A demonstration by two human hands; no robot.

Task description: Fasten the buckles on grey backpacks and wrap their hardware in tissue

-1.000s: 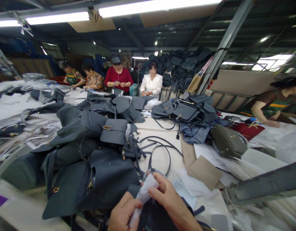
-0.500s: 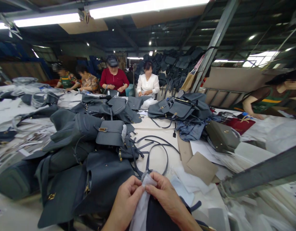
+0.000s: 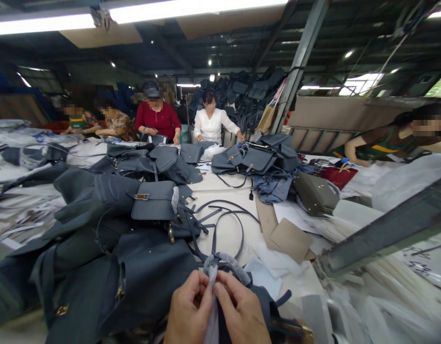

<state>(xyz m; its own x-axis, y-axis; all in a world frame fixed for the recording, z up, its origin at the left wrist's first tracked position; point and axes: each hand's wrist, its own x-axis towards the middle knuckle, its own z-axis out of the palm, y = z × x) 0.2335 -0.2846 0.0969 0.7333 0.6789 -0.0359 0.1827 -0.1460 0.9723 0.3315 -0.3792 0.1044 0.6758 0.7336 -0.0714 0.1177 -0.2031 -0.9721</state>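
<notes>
Factory workroom under long fluorescent tube lights (image 3: 192,7), with a slanted grey steel column (image 3: 301,62) right of centre and dark leather bags (image 3: 238,95) heaped beyond a long white work surface (image 3: 229,243). At the far edge sit a person in a dark red top (image 3: 156,119) and a person in a white blouse (image 3: 210,125). Another person, in a brown top and green apron (image 3: 381,148), leans over the surface at far right.

At the near edge, lower centre, the left hand (image 3: 187,308) and right hand (image 3: 240,310) are held close together. The fingers of both are closed in a pinch on a pale translucent plastic wrapping sheet (image 3: 212,306), which is gathered above them and hangs in a narrow strip below. Directly behind and beneath the sheet lies a dark slate-grey leather bag (image 3: 258,298).

Left of the hands rises a heap of slate-grey pebbled-leather backpacks (image 3: 120,267) with gold-coloured clasps. Ahead, long slate-grey leather straps (image 3: 227,215) lie loose. To the right are crumpled white tissue paper (image 3: 274,260), brown kraft card sheets (image 3: 290,240), a crumpled blue denim cloth (image 3: 274,188) and an olive-green leather handbag (image 3: 315,193).
</notes>
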